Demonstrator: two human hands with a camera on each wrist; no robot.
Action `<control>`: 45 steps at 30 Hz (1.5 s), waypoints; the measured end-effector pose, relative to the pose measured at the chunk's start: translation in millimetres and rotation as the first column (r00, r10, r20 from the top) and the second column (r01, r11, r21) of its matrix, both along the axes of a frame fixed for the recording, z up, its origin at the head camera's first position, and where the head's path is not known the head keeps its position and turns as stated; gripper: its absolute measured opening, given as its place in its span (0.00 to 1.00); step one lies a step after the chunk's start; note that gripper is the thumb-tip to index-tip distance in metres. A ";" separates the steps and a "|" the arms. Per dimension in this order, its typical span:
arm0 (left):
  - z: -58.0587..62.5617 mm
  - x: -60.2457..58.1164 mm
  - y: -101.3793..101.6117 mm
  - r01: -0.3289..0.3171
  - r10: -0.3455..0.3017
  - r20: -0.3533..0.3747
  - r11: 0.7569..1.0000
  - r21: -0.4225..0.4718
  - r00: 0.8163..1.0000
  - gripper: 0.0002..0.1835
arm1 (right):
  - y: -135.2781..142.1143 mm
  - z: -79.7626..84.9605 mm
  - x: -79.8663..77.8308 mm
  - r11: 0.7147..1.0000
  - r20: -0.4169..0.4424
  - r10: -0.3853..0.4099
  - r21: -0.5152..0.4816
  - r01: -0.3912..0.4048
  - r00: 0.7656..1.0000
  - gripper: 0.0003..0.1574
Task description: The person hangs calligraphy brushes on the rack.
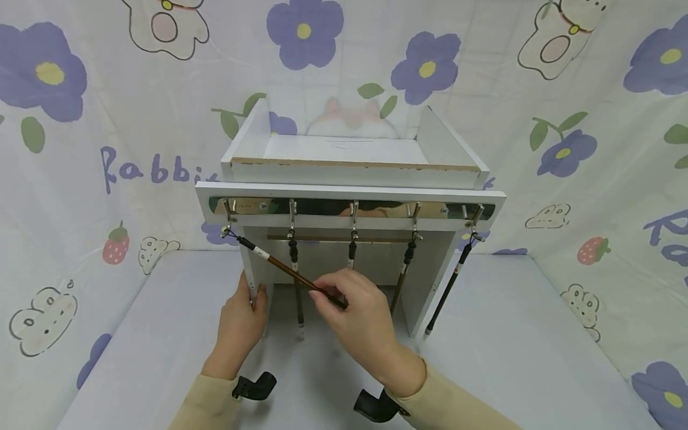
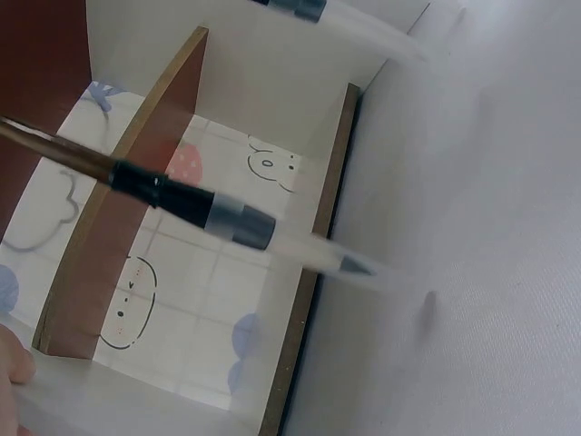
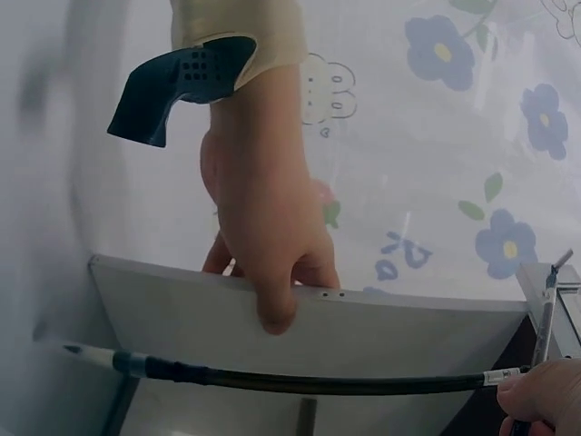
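Note:
A white shelf unit (image 1: 349,190) carries a metal hook rail (image 1: 333,207) along its front edge. Calligraphy brushes hang from its hooks by loops. My right hand (image 1: 360,316) pinches the lower, dark part of the leftmost brush (image 1: 290,272), slanting it toward the middle while its loop stays on the hook. Its tip is hidden by the hand. My left hand (image 1: 240,319) grips the front edge of the left side panel (image 3: 408,331), thumb inside and fingers outside. In the left wrist view, a hanging brush (image 2: 195,204) shows a pale, dark-pointed tip.
Other brushes hang at the second hook (image 1: 298,292), near the right hand (image 1: 403,275) and at the far right (image 1: 448,289). An open tray-like top (image 1: 349,164) sits above the rail. Black wrist mounts (image 1: 255,387) stick out from both sleeves. Printed cloth (image 1: 161,107) lines the walls around the white tabletop (image 1: 500,346).

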State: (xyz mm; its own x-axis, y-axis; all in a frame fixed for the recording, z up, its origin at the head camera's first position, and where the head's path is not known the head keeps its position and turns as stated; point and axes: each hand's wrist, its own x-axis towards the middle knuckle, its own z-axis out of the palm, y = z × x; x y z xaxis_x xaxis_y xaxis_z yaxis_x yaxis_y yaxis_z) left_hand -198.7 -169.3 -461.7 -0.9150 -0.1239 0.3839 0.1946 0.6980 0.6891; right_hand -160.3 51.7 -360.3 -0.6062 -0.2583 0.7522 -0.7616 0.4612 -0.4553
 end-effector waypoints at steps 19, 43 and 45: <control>1.4 1.2 -1.6 -0.036 0.036 0.053 0.999 0.003 0.998 0.24 | -22.3 -56.1 9.9 0.994 0.134 0.006 0.106 -0.021 0.991 0.08; -2.5 -4.4 -0.5 -0.031 0.032 0.026 0.999 -0.015 0.999 0.19 | -44.0 -119.6 -2.9 0.993 0.318 0.025 0.101 -0.060 0.948 0.10; -1.1 -4.3 -0.1 -0.034 0.034 0.021 0.999 -0.020 0.999 0.19 | -43.9 -120.8 -3.5 0.993 0.322 0.026 0.101 -0.062 0.946 0.10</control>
State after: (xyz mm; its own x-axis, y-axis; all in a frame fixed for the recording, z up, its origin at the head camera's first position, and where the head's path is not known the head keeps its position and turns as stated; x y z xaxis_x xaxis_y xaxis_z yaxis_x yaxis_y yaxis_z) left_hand -203.0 -169.4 -462.8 -0.9185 -0.1476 0.3669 0.1560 0.7173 0.6791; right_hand -163.8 7.8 -481.0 -0.7962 -0.3594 0.4868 -0.6050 0.4905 -0.6272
